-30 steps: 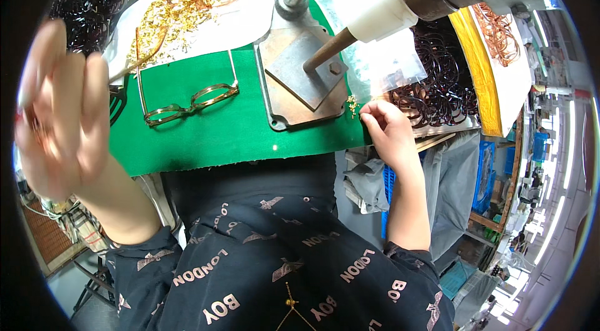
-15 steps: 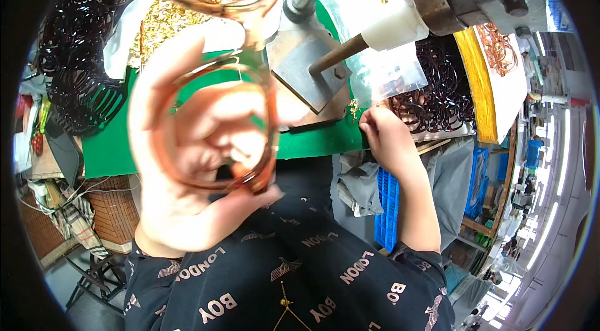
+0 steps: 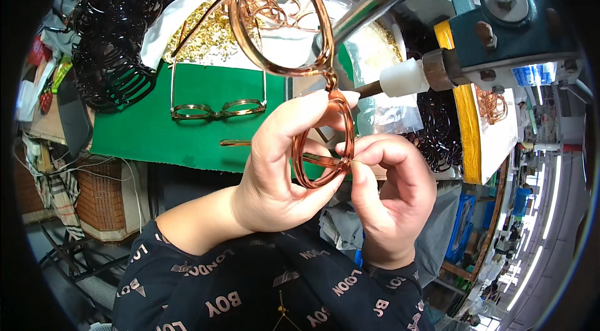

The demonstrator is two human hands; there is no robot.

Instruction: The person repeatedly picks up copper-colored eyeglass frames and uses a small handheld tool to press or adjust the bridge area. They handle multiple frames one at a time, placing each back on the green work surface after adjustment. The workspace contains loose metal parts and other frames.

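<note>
My left hand [image 3: 269, 165] grips a translucent amber eyeglass frame [image 3: 300, 71], held up on end above the bench. One rim stands at the top, and the other sits within my fingers. At the lower rim's outer end, the thumb and forefinger of my right hand [image 3: 397, 190] pinch together. Whatever they hold there is too small to make out. Beyond my left hand, a second pair of glasses [image 3: 217, 114] lies on the green mat [image 3: 134, 137] with its temples spread away from me. A heap of small gold pieces [image 3: 215, 40] sits behind it.
Dark glossy frames [image 3: 115, 31] pile up at the far left. More amber frames [image 3: 275, 9] lie at the back. A teal machine [image 3: 509, 37] with a white sleeve [image 3: 405, 78] reaches in from the right, near a clear plastic bag [image 3: 394, 115] and dark frames [image 3: 434, 137].
My right hand has come from the mat's right edge to the frame's end. My left hand has moved right and away from the camera with the frame, uncovering the glasses on the mat.
</note>
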